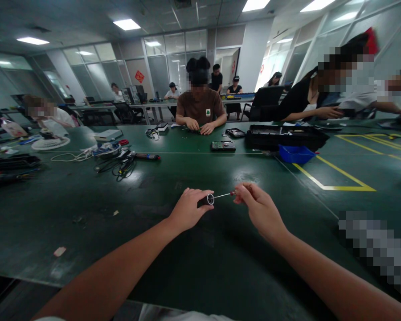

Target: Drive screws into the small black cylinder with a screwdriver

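My left hand (186, 208) is closed around a small dark cylindrical part (210, 199) with a pale ring at its open end, which faces right. In my right hand (261, 208), closed fingers pinch a thin screwdriver (223, 195) by its small red handle. Its metal shaft points left, and the tip reaches the ringed end of the part; how far inside it goes I cannot tell. Both hands are just above the green table (147, 249), near its middle.
A hard drive (223, 146), a long black tray (284, 137) and a blue bin (296, 154) lie ahead. Tangled cables (120, 162) are to the left. Across the table a person (200, 104) works with both hands; another person (307, 98) leans in at right.
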The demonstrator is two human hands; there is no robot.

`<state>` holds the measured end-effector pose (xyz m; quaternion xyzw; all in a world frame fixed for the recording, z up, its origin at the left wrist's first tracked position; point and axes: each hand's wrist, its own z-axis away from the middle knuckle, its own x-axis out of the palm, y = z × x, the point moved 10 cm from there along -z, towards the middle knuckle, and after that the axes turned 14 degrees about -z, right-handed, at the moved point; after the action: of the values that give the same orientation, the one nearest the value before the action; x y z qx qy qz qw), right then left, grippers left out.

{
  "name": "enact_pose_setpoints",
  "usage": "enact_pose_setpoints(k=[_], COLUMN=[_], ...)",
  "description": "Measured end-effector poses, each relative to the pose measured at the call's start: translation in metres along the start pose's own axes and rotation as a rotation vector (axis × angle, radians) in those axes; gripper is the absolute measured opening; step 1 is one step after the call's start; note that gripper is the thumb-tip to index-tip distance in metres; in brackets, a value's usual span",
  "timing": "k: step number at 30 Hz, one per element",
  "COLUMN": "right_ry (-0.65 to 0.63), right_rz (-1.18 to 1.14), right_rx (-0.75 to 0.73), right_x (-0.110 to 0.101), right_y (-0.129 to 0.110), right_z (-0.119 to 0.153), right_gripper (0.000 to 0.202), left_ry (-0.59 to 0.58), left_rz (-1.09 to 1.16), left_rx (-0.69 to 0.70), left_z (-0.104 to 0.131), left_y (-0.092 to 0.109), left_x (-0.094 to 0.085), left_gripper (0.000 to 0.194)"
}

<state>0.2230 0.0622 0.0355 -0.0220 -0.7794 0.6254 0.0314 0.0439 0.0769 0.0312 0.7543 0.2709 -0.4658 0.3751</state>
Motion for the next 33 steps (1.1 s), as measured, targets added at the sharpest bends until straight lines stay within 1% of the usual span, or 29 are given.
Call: enact_pose_setpoints(k=[2, 3, 4, 6, 9, 13, 16, 22, 27, 33], right_ry=[0.051, 0.038, 0.045, 0.071, 0.088, 0.070, 0.063, 0.046, 0.018, 0.001], right_rz=[-0.176, -0.250, -0.299, -0.317, -0.241, -0.049, 0.065, 0.070, 0.095, 0.099], right_rx=[0.076, 0.134, 0.159, 0.151, 0.067, -0.029, -0.073, -0.101, -0.102, -0.090], right_x=[-0.005, -0.003, -0.004, -0.008, -0.012, -0.009, -0.007, -0.002, 0.001, 0.004], right_y=[0.009, 0.015, 0.018, 0.018, 0.011, -0.003, -0.012, -0.020, -0.022, -0.023], right_z=[-0.004, -0.006, -0.008, -0.010, -0.010, -0.003, 0.001, 0.003, 0.004, 0.005], right_gripper=[0.033, 0.032, 0.032, 0.031, 0.031, 0.030, 0.028, 0.025, 0.024, 0.024], left_ry=[0.012, 0.020, 0.025, 0.023, 0.015, 0.018, 0.008, 0.015, 0.031, 0.014], left_rz=[-0.017, -0.025, -0.029, -0.025, -0.014, -0.024, -0.027, -0.008, 0.012, 0.028], left_rx=[0.039, 0.054, 0.060, 0.045, 0.020, 0.024, 0.020, 0.019, 0.017, -0.014], left_z=[0.000, 0.000, 0.000, 0.000, -0.001, -0.002, -0.002, -0.001, -0.001, -0.001], left_y=[0.003, 0.004, 0.004, 0.000, -0.004, -0.002, -0.001, -0.001, 0.001, -0.002], left_x=[-0.002, -0.002, -0.002, -0.001, 0.000, 0.000, 0.001, 0.000, -0.003, -0.002], left_gripper=[0.040, 0.039, 0.039, 0.040, 0.040, 0.040, 0.040, 0.041, 0.040, 0.040])
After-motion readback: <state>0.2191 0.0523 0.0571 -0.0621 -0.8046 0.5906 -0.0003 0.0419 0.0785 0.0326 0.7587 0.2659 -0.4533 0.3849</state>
